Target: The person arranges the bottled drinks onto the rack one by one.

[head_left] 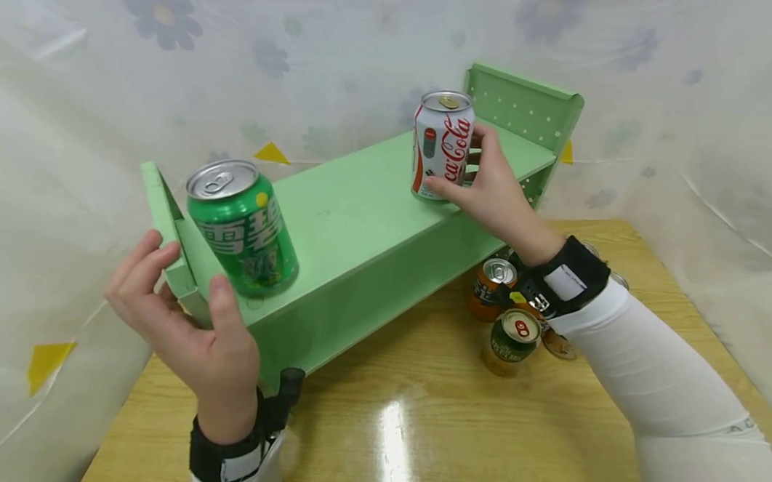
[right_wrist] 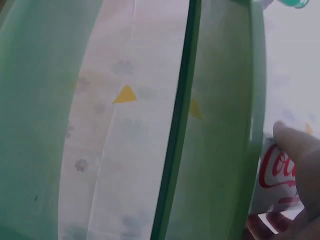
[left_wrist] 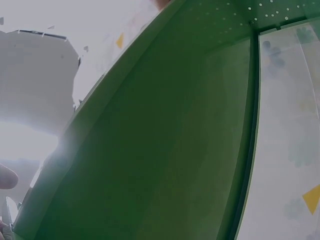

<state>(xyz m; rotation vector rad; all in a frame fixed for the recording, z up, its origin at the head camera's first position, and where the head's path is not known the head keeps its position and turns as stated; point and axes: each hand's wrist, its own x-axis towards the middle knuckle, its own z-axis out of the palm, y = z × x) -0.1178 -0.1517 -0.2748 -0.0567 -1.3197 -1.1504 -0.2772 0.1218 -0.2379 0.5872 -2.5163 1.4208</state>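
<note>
A white and red Coca-Cola can (head_left: 442, 146) stands upright toward the far end of the green shelf's top board (head_left: 342, 209). My right hand (head_left: 494, 185) grips it from the right, thumb across its front. The right wrist view shows the same can (right_wrist: 277, 175) beyond the board's edge, with the thumb (right_wrist: 295, 142) along it. At the near left end stands a green Sprite can (head_left: 245, 230). Beside it, my left hand (head_left: 188, 325) is spread around the shelf's raised end panel (head_left: 170, 237), thumb close to the can and no can in its grasp.
Several cans are on the wooden table (head_left: 377, 415) at right, including an orange one (head_left: 491, 286) and a green-gold one (head_left: 512, 342), partly under my right forearm. A perforated end panel (head_left: 524, 106) rises at the shelf's far end. Flower-printed sheeting (head_left: 343, 49) hangs behind.
</note>
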